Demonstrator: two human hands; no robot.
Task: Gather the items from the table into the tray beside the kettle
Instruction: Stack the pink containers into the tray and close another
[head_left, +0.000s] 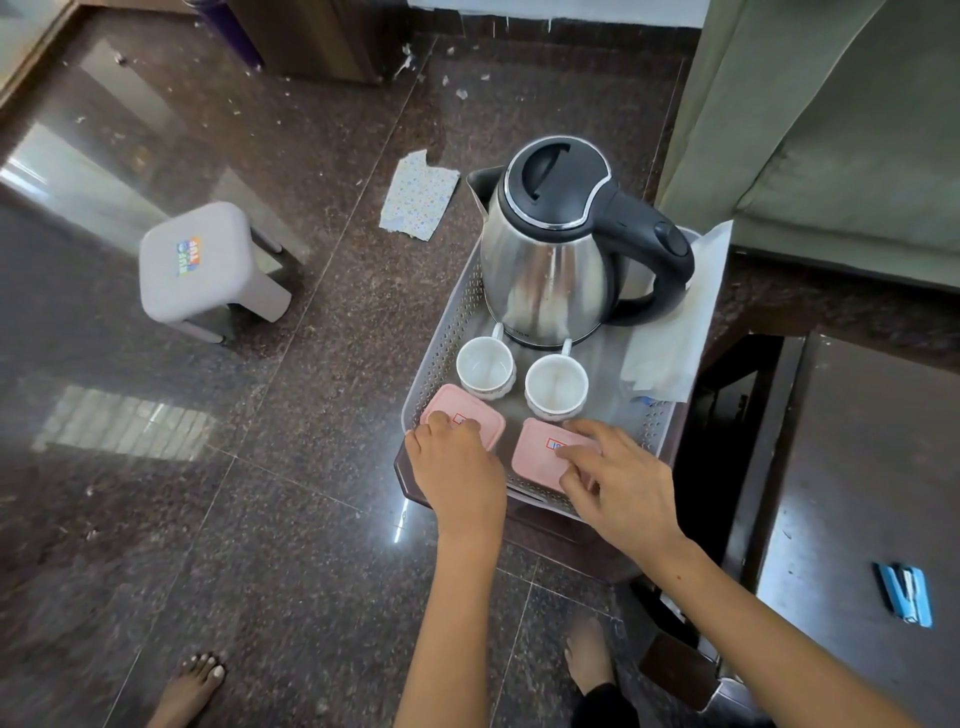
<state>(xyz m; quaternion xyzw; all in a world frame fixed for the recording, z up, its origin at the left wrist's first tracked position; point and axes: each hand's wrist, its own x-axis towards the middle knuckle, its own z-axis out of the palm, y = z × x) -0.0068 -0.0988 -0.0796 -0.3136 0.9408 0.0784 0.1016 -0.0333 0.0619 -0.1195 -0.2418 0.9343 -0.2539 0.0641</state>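
Two bare feet stand on the dark polished floor (234, 322), and from just above them both arms reach forward to a perforated grey tray (441, 358) resting on a small dark table (561, 540). The left hand (457, 467) curls its fingers over the near edge of the left pink box (467, 418), gripping it. The right hand (618, 483) grips the right pink box (545, 449), fingers on the lid and thumb at its near side. Both boxes sit inside the tray's near end. Beyond them stand two white cups (487, 366), side by side, then the steel kettle (556, 249) at the far end, with white paper (675, 332) along the tray's right side. A grey stool (208, 265) stands well to the left.
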